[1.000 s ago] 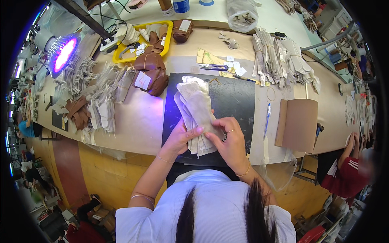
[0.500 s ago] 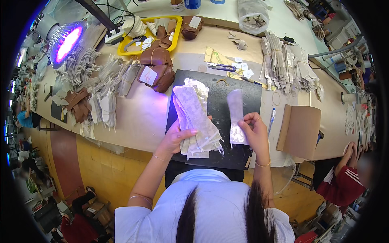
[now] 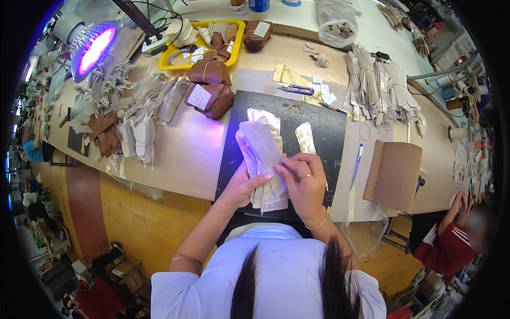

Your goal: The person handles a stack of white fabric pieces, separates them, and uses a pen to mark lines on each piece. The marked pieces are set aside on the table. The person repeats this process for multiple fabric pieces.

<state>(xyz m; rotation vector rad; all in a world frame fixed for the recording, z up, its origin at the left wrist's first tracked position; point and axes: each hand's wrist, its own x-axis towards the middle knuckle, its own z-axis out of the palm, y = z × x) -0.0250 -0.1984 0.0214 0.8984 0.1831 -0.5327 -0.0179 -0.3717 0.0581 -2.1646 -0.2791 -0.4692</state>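
Head view: left hand (image 3: pixel 243 186) grips a stack of pale strips (image 3: pixel 260 143) above the black mat (image 3: pixel 325 122); right hand (image 3: pixel 305 178) pinches its right edge. Risks, my judgement: strips could fan out or slip if the left thumb eases; two could cling and come off together; the right wrist could nudge the loose strip (image 3: pixel 305 138) on the mat. Counts: two hands, one mat, one loose strip, one snips (image 3: pixel 295 89), one pen (image 3: pixel 357 164); stacked strips overlap, can't count.
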